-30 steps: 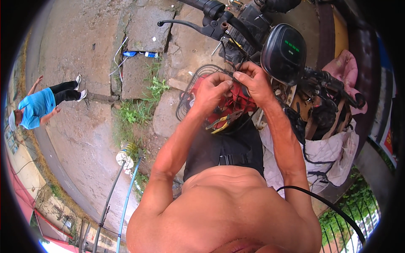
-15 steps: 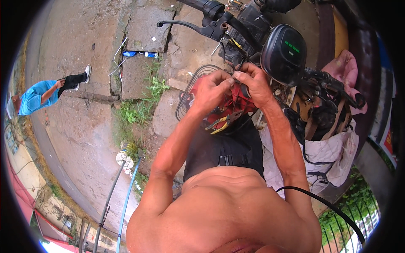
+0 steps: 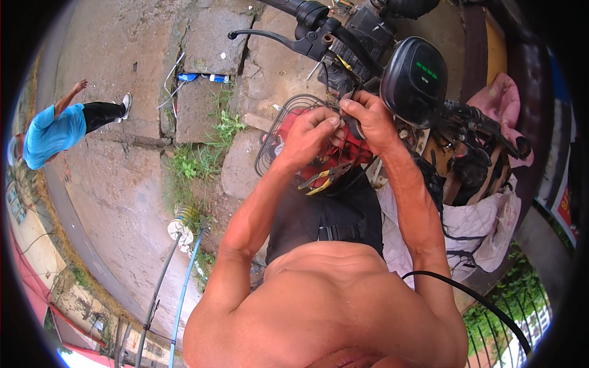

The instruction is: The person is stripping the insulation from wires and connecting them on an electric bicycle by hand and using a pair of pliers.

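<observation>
Both my hands are raised in front of the display, over a wire basket (image 3: 267, 147) holding a red bag (image 3: 334, 154). My right hand (image 3: 373, 121) is closed, thumb and forefinger pinching a thin dark strip (image 3: 347, 109) that rises toward the handlebar wiring (image 3: 341, 78). Close beside it, my left hand (image 3: 308, 136) is closed with thumb against forefinger; whatever lies in that pinch is too small to make out. A pair of yellow-handled pliers (image 3: 325, 179) rests on the red bag below my hands. The black display (image 3: 415, 80) shows green lights just right of my right hand.
A brake lever (image 3: 264, 35) juts out at the upper left of the handlebar. To the right lie a pale quilted cloth (image 3: 478, 221) and a pink cloth (image 3: 500, 110). Weeds (image 3: 199, 159) grow between paving slabs. On the far left a person in blue (image 3: 55, 135) stands on the pavement.
My left hand has drawn slightly down and away from my right, opening a small gap between the fingertips. The person at the left has swung an arm outward.
</observation>
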Demonstrator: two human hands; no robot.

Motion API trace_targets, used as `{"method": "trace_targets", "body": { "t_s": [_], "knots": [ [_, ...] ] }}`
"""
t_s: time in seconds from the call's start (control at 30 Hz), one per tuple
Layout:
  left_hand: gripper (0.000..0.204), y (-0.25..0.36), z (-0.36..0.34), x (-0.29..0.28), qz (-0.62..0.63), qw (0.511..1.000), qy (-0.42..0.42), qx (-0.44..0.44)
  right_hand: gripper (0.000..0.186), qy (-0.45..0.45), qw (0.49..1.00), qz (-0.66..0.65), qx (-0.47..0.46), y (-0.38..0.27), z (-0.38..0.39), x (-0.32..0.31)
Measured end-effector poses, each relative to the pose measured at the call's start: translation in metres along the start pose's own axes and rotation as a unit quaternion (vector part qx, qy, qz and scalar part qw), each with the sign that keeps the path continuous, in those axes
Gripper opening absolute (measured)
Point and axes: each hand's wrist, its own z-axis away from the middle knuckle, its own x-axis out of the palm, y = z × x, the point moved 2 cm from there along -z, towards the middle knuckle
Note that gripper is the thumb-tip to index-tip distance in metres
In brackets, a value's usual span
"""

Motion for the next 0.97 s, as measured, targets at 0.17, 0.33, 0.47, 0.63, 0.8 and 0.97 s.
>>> {"method": "trace_targets", "body": {
  "t_s": [0.17, 0.33, 0.47, 0.63, 0.8, 0.97],
  "knots": [
    [0.022, -0.007, 0.009, -0.001, 0.025, 0.999, 0.004, -0.032, 0.015, 0.002, 0.999, 0.027, -0.033, 0.004, -0.004, -0.004],
    [0.022, -0.021, 0.020, -0.001, 0.067, 0.997, 0.026, -0.043, 0.017, -0.014, 0.999, 0.019, -0.032, -0.001, -0.005, -0.005],
    [0.023, -0.008, 0.015, -0.003, 0.007, 0.994, 0.107, 0.019, 0.017, -0.011, 0.999, 0.022, -0.036, 0.003, -0.005, -0.007],
    [0.022, 0.016, -0.002, 0.008, -0.068, 0.990, 0.122, 0.030, 0.015, 0.001, 0.999, 0.021, -0.041, 0.002, -0.003, -0.002],
    [0.018, 0.023, -0.002, 0.013, -0.137, 0.983, 0.119, 0.017, 0.014, 0.000, 0.997, 0.045, -0.061, 0.007, -0.005, -0.007],
    [0.016, -0.008, 0.009, 0.007, -0.069, 0.995, 0.065, -0.023, 0.015, 0.029, 0.995, 0.047, -0.086, 0.011, -0.011, -0.006]
  ]
}}
